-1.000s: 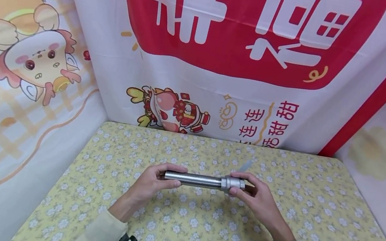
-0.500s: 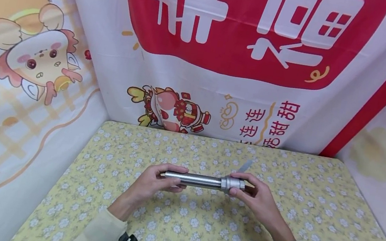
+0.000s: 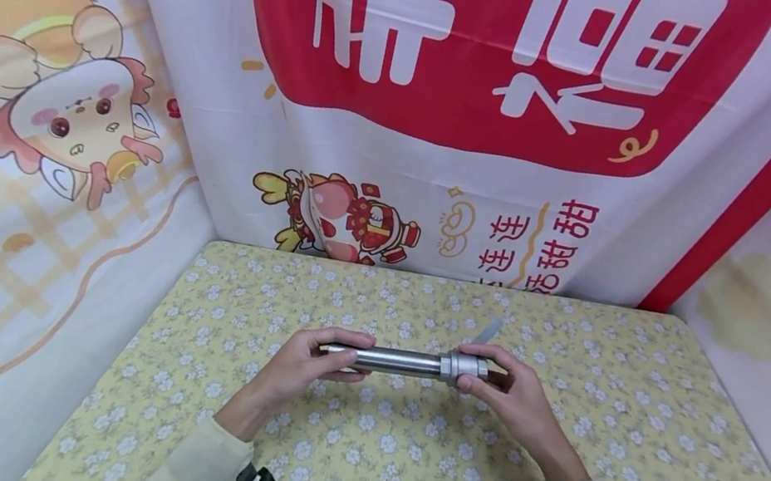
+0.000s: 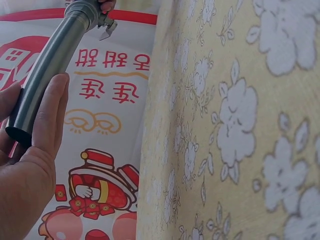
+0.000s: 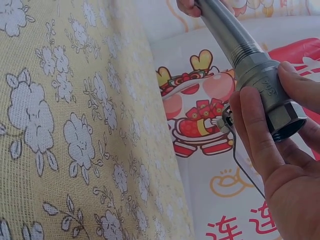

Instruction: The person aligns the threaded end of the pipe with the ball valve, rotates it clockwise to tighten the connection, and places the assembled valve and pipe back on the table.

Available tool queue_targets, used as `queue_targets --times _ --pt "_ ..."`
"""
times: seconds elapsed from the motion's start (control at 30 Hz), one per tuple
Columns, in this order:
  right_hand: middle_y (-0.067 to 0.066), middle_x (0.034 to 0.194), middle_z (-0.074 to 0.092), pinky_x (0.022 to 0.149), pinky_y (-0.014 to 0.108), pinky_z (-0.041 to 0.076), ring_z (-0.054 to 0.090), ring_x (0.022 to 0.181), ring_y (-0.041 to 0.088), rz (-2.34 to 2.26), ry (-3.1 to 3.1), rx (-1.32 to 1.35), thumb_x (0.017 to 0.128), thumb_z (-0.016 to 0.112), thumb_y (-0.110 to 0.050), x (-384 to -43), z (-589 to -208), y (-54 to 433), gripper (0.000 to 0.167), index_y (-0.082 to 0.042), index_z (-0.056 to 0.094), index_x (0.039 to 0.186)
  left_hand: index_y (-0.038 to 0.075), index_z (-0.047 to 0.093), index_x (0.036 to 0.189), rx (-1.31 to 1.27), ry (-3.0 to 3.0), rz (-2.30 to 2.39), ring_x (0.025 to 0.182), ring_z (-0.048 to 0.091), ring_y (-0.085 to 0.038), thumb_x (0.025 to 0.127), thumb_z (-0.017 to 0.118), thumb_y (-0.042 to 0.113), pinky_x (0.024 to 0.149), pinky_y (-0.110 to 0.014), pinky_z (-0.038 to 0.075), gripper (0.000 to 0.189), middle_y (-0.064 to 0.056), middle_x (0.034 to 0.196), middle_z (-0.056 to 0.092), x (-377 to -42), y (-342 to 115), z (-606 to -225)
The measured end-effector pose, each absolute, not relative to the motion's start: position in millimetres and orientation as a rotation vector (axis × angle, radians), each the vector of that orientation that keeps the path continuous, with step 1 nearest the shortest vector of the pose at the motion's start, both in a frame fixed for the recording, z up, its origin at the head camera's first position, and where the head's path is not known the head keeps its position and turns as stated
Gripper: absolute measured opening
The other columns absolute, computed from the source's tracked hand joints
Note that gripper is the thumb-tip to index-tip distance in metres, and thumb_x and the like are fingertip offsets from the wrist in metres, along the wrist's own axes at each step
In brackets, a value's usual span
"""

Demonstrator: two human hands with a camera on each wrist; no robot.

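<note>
A smooth steel pipe (image 3: pixel 404 362) lies level across the head view, held above the table. Its threaded end sits in a steel ball valve (image 3: pixel 460 367) with hexagonal ends, and some thread shows beside the valve in the right wrist view. My left hand (image 3: pixel 306 358) grips the pipe's free left end, thumb on the near side and fingers round the far side and beneath. With thumb and fingers my right hand (image 3: pixel 520 392) holds the valve body (image 5: pixel 262 82), marked 304. The valve's thin lever (image 3: pixel 490 331) points away from me, past the right fingers.
A yellow flowered cloth (image 3: pixel 366 456) covers the table under both hands. Printed white and red fabric (image 3: pixel 472 170) hangs at the back, with more fabric walls at the left (image 3: pixel 138 319) and right (image 3: pixel 746 399). Black wrist mounts sit near both sleeves.
My left thumb has rolled a little up the pipe, and left fingertips now show below it. More of the lever shows. The right hand has stayed in place on the valve.
</note>
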State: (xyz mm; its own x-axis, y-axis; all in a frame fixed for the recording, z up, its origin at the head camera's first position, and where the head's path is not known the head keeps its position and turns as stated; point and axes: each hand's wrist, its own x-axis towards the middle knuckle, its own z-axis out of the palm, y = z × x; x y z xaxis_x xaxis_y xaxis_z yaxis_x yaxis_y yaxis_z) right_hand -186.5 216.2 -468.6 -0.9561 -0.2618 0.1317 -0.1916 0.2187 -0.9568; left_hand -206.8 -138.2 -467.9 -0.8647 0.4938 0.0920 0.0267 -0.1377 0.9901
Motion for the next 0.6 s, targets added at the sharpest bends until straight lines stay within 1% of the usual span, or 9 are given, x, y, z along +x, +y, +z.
queue_targets --times 0.27,0.47,0.6 --pt "0.02 0.146 0.063 0.089 0.049 0.067 0.079 0.104 0.02 -1.889 2.385 -0.457 0.103 0.079 -0.018 -188.2 -470.4 216.8 0.041 -0.013 0.069 0.143 -0.01 0.066 0.142 0.594 1.836 2.063 0.117 0.078 -0.022 0.109 0.069 0.011 0.1 -0.04 0.062 0.039 -0.023 0.154 0.059 -205.8 -138.6 -468.4" --pt "0.02 0.146 0.063 0.09 0.051 0.066 0.079 0.104 0.02 -1.894 2.378 -0.437 0.103 0.079 -0.018 -187.7 -469.7 215.8 0.04 -0.015 0.07 0.142 -0.009 0.066 0.141 0.616 1.847 2.052 0.118 0.077 -0.02 0.107 0.071 0.008 0.101 -0.038 0.062 0.039 -0.024 0.156 0.057 -205.8 -138.8 -468.6" --pt "0.02 0.146 0.063 0.09 0.05 0.066 0.079 0.104 0.02 -1.895 2.375 -0.44 0.103 0.079 -0.018 -187.1 -469.0 215.4 0.041 -0.014 0.069 0.142 -0.007 0.067 0.141 0.619 1.871 2.037 0.118 0.076 -0.019 0.106 0.072 0.008 0.101 -0.037 0.062 0.039 -0.023 0.156 0.057 -206.0 -138.6 -468.3"
